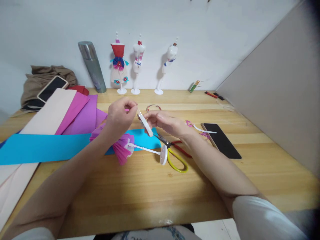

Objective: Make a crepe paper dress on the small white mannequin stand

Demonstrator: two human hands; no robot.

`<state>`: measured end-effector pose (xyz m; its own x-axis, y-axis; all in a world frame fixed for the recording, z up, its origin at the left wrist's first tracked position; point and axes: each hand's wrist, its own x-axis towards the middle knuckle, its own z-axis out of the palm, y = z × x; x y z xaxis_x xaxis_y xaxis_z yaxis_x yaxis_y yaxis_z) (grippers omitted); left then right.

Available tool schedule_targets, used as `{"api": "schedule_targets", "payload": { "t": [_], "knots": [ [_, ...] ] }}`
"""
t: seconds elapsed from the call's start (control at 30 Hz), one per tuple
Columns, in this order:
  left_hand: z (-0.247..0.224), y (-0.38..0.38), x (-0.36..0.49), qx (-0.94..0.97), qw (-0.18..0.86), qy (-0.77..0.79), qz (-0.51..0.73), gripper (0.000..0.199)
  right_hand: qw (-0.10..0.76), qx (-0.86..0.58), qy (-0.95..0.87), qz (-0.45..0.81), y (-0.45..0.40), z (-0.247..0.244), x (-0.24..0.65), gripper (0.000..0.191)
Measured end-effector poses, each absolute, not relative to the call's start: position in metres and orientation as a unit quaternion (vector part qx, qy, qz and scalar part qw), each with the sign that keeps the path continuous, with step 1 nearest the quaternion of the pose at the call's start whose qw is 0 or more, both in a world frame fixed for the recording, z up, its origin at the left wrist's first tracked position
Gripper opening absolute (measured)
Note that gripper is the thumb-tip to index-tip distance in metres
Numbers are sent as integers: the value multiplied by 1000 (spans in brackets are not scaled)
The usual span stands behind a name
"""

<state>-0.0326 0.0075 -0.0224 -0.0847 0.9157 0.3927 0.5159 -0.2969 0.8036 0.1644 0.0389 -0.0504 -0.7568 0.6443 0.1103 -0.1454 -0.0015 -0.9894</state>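
My right hand [166, 121] holds a narrow white roll of tape [145, 124] edge-on in its fingers. Thumb and fingers of my left hand [122, 113] are pinched at the roll's upper edge, where the tape's end appears to be; the grip itself is partly hidden. Below my left wrist lies a small dress form with a pink and purple crepe-paper skirt [122, 150], its white stand [163, 155] pointing right. Red-and-yellow-handled scissors [168, 144] lie under my right hand, beside a blue paper strip [62, 146].
Three small dress forms stand by the wall, one in a red-topped dress [118, 50], near a flask [92, 66]. Coloured crepe sheets [80, 116] cover the left side. A phone [221, 140] and a white strip [205, 130] lie right; a glue stick [194, 86] is behind.
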Motion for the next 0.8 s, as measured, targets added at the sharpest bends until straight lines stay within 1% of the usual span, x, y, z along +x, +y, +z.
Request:
{"api": "schedule_targets", "payload": {
  "t": [0.1, 0.2, 0.33, 0.4, 0.57, 0.73, 0.8],
  "knots": [
    [-16, 11, -42, 630, 191, 567, 495, 6, 245, -158, -662, 690, 43, -50, 171, 39],
    [-8, 13, -51, 613, 173, 580, 507, 8, 239, -141, -676, 683, 44, -47, 174, 37],
    [1, 16, -59, 580, 239, 573, 527, 8, 255, -151, -685, 666, 45, -44, 173, 24],
    [4, 16, -60, 561, 268, 572, 535, 9, 276, -165, -696, 642, 45, -44, 172, 20],
    [17, 9, -65, 517, 261, 574, 579, 10, 370, -278, -729, 504, 47, -46, 172, 19],
    [25, 7, -68, 492, 290, 583, 578, 11, 397, -320, -727, 460, 48, -45, 170, 15],
    [22, 9, -66, 482, 308, 582, 578, 11, 419, -342, -728, 422, 47, -42, 170, 14]
  ]
}}
